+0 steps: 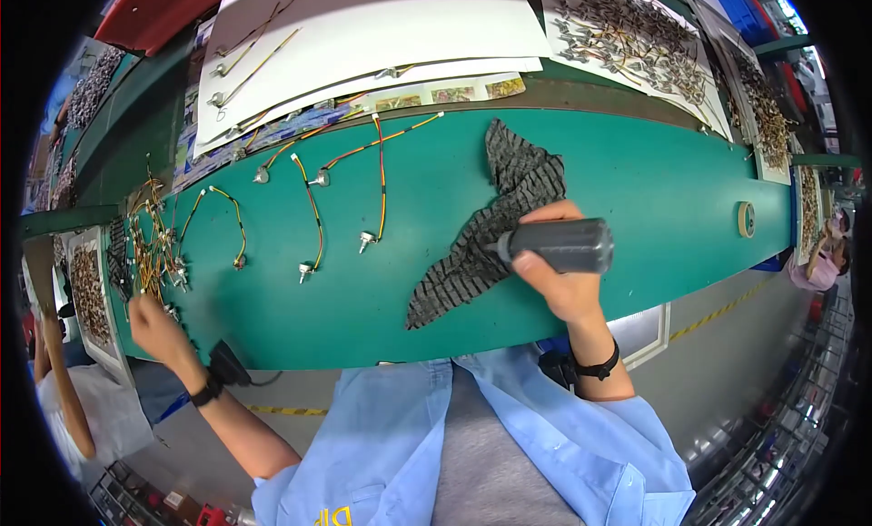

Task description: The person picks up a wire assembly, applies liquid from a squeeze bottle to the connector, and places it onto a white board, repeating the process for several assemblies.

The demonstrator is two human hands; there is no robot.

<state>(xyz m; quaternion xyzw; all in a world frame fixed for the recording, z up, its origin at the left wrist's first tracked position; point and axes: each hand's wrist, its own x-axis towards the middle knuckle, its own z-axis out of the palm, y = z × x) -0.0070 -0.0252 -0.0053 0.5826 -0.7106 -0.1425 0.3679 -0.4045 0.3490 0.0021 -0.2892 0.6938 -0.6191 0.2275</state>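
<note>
Long green table (636, 181) across the view, curving with the lens; everything else placed against it. White sheets (363, 35) along its far edge, a few wires on them, and further right another sheet heaped with small wired parts (636, 31). Dark grey striped cloth (495, 231) spread near the table's middle, toward the near edge. Right hand (563, 276) over the near edge beside the cloth, fingers clamped around a dark grey cylinder-shaped tool (559, 244), its tip resting on the cloth. Left hand (154, 326) at the table's left end, fingers curled loosely, touching a tangled bundle of wires (150, 235); whether gripping anything, cannot tell. Separate wires with metal ends (313, 208) laid out left of the cloth. Small roll of tape (745, 219) near the table's right end.
</note>
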